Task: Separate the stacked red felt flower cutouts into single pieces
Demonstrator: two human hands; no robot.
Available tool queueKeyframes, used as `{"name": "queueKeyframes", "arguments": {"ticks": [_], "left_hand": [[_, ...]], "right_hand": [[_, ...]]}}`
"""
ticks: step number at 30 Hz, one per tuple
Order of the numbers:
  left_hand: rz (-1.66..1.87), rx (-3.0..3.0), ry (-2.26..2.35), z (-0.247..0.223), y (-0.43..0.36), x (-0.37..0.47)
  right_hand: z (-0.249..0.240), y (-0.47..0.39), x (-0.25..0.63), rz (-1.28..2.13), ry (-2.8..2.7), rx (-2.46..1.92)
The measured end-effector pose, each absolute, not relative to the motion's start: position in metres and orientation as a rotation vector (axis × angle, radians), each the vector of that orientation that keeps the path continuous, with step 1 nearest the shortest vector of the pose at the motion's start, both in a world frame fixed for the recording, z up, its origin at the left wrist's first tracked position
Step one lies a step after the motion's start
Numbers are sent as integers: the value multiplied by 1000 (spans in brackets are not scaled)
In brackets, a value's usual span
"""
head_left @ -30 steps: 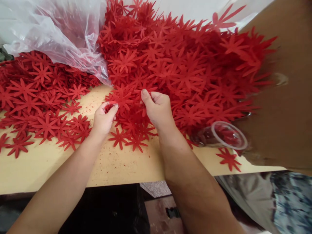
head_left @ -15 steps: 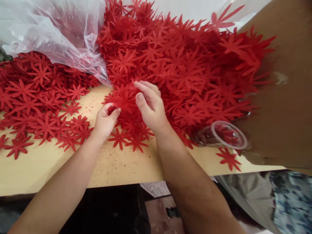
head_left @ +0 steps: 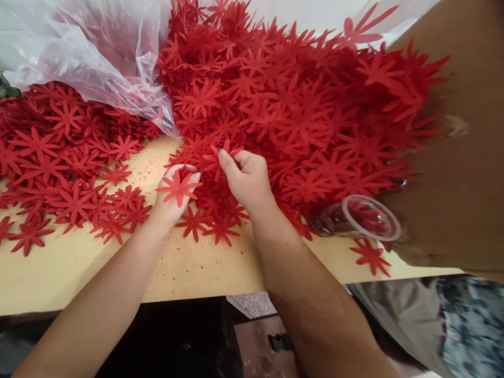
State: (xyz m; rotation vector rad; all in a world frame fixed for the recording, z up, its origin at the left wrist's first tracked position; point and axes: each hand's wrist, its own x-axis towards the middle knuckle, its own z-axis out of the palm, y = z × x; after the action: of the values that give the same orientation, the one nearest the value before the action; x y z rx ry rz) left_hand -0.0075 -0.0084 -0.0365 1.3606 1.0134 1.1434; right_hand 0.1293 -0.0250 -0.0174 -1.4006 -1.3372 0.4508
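Observation:
A red flower-shaped cutout [head_left: 179, 187] with narrow petals lies over the fingers of my left hand [head_left: 171, 202], which is closed around it. More red petals show inside that grip; how many pieces it holds I cannot tell. Just to the right, my right hand [head_left: 250, 181] pinches another red flower cutout [head_left: 216, 157] between thumb and fingers, at the near edge of a tall heap of the same red cutouts [head_left: 291, 115]. The hands are a short gap apart. Below them, a few loose cutouts [head_left: 192, 223] rest on the pale tabletop [head_left: 189, 273].
A second pile of red cutouts [head_left: 59, 163] spreads on the left, beneath a clear plastic bag [head_left: 114, 68]. At the right, a clear plastic cup [head_left: 346, 218] lies on its side against a cardboard box [head_left: 452, 173]. One cutout [head_left: 370, 255] sits near the table's front edge.
My right hand has closed from loosely open fingers to a pinch on a flower cutout. A cutout now lies spread over my left hand's fingers, where only a dark red bundle showed before.

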Motion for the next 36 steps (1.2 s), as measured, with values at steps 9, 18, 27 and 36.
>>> {"name": "queueKeyframes", "arguments": {"ticks": [9,18,27,36], "left_hand": [[1068,2196,1303,-46,-9,-20],[1104,1977,1263,-38,4,-31],[1284,1236,1217,-28,14,-25],[1403,1101,1128,-28,11,-27]], "right_hand": [[-39,-12,133,455,-1372,-1242],[-19,-30,126,-26,-1677,-1329],[-11,-42,106,207,-1920,-1272],[-5,-56,100,341,-2359,-1502]]}}
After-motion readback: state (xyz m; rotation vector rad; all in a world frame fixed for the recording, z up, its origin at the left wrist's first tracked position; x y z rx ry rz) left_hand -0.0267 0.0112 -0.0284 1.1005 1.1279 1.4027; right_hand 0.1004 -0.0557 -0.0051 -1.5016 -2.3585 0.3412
